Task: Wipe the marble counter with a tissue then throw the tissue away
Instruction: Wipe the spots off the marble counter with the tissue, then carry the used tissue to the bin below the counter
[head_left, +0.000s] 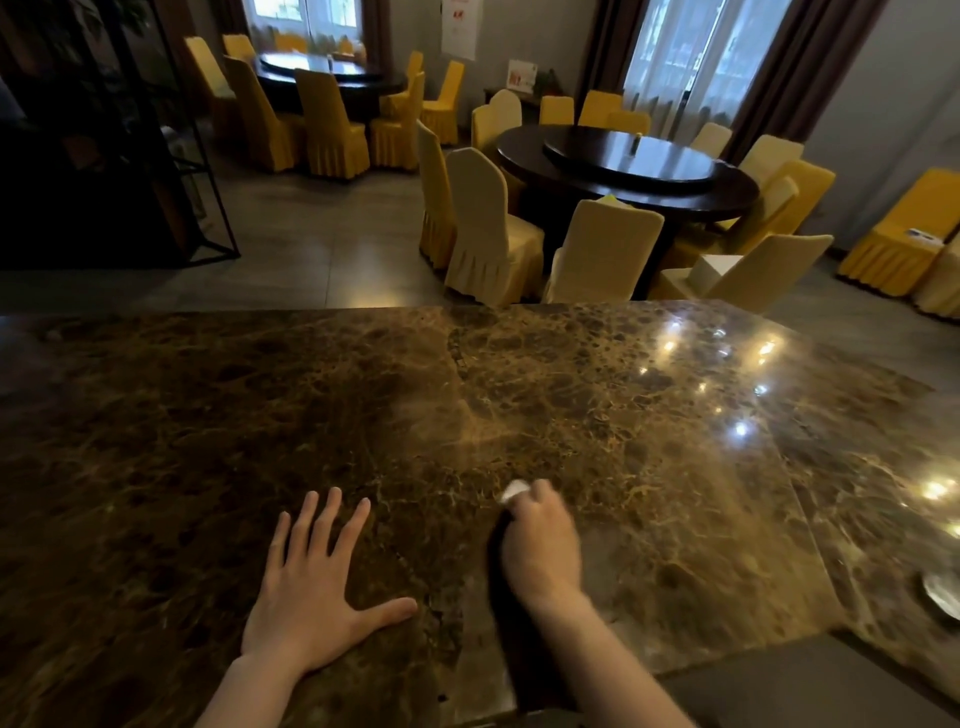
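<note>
A brown marble counter (260, 415) with gold veins fills the lower half of the head view. My right hand (543, 545) is closed around a small white tissue (513, 489), which pokes out past the fingers and presses on the marble near the counter's middle. My left hand (317, 582) lies flat on the counter to the left of it, palm down, fingers spread, holding nothing.
A small metal dish (943, 595) sits at the counter's right edge. Beyond the counter's far edge stand round dark dining tables (623, 166) ringed by yellow-covered chairs (488, 228). A dark shelf frame (104, 156) stands at the far left.
</note>
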